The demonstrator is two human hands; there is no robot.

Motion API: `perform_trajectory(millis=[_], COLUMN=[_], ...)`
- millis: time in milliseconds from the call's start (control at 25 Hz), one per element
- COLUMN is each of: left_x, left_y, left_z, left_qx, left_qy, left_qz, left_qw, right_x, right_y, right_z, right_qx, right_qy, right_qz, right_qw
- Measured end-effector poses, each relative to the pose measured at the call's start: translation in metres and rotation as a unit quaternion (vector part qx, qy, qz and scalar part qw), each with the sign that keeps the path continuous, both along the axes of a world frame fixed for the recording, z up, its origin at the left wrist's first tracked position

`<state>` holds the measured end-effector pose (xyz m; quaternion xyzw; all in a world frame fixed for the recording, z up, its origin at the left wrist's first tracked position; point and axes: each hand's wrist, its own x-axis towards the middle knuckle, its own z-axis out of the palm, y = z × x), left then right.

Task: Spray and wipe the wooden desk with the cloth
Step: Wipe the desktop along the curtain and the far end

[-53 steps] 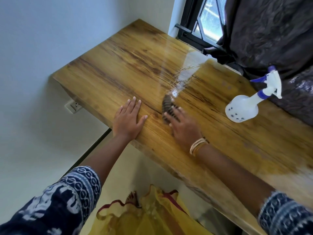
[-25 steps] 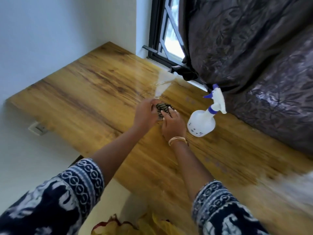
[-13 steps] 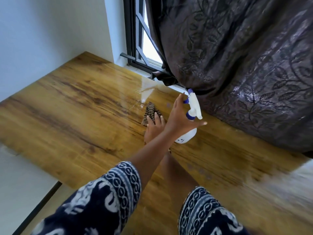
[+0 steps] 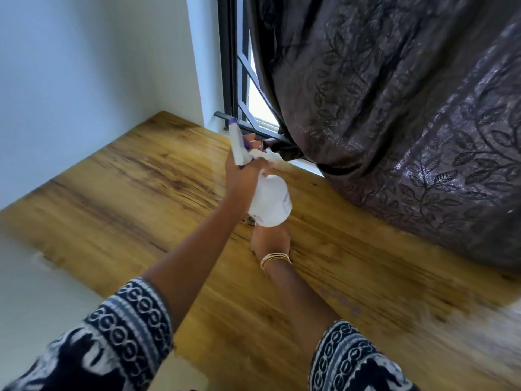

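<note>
The left hand [image 4: 242, 176] grips the white spray bottle [image 4: 270, 198] by its neck, fingers curled round the trigger head, and holds it lifted off the wooden desk [image 4: 135, 198]; the bottle is tilted, its purple-tipped nozzle [image 4: 233, 127] pointing up and away toward the window frame [image 4: 229, 66] at the far corner. The rounded body of the bottle hangs directly over the right hand [image 4: 270, 238], which lies low on the desk surface with gold bangles [image 4: 275, 259] at the wrist. The cloth [image 4: 249, 220] shows only as a small dark scrap at the bottle's lower edge, just past the right hand's knuckles (the bottle covers the rest, fingers included), so whether those fingers are flat on the cloth or curled round it cannot be told. The desk fills the middle of the view, its grain running from the pale wall [image 4: 84, 66] on the left toward the right, where a whitish glare washes over the near right edge. A dark curtain [image 4: 394, 108] with a leaf pattern hangs down the right side and drapes onto the desk's far edge. Both forearms come out of navy sleeves [image 4: 127, 328] with white patterning.
</note>
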<state>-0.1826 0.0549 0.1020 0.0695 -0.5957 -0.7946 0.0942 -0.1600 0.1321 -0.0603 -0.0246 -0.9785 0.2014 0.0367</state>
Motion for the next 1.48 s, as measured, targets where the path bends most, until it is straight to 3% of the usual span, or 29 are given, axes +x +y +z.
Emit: perform_trajectory(millis=[120,280,320,360,440,480,520,800,880,1040,1200,1320,1480], left_x=[0.017,0.044,0.05,0.056,0.065,0.068,0.071,0.081,0.082,0.085,0.084,0.082,0.075], left_y=[-0.045,-0.078,-0.082,-0.084,-0.085,-0.084,-0.082,-0.076,-0.08,-0.087,-0.087,-0.093,-0.114], left_z=[0.013,-0.004,-0.01,-0.015,-0.022,-0.024,-0.026,-0.022,-0.021,-0.025,-0.028,-0.03,-0.034], left_qx=[-0.03,-0.139,-0.151,-0.17,-0.211,-0.226,-0.24,-0.393,-0.399,-0.396,-0.427,-0.412,-0.348], left_qy=[-0.015,-0.104,-0.121,-0.135,-0.153,-0.159,-0.165,-0.146,-0.153,-0.157,-0.135,-0.145,-0.126], left_qz=[-0.101,-0.242,-0.274,-0.301,-0.331,-0.336,-0.332,-0.248,-0.265,-0.288,-0.244,-0.262,-0.217], left_qw=[0.994,0.955,0.942,0.929,0.907,0.901,0.897,0.873,0.865,0.858,0.86,0.861,0.903], right_x=[-0.001,-0.01,-0.012,-0.011,-0.002,0.005,0.01,0.018,0.021,0.021,0.022,0.024,0.026], right_y=[0.013,0.034,0.039,0.043,0.046,0.049,0.051,0.04,0.039,0.034,0.028,0.027,0.028], right_z=[0.009,0.044,0.051,0.057,0.067,0.071,0.073,0.075,0.077,0.09,0.097,0.1,0.095], right_qx=[-0.018,-0.249,-0.339,-0.449,-0.651,-0.703,-0.724,-0.67,-0.69,-0.766,-0.757,-0.767,-0.767], right_qy=[-0.018,-0.062,-0.092,-0.128,-0.199,-0.217,-0.222,-0.237,-0.242,-0.247,-0.23,-0.239,-0.233], right_qz=[0.078,0.058,0.02,-0.024,-0.09,-0.099,-0.092,-0.08,-0.085,-0.055,-0.039,-0.037,-0.035], right_qw=[0.997,0.965,0.936,0.884,0.727,0.67,0.647,0.699,0.677,0.592,0.611,0.594,0.597])
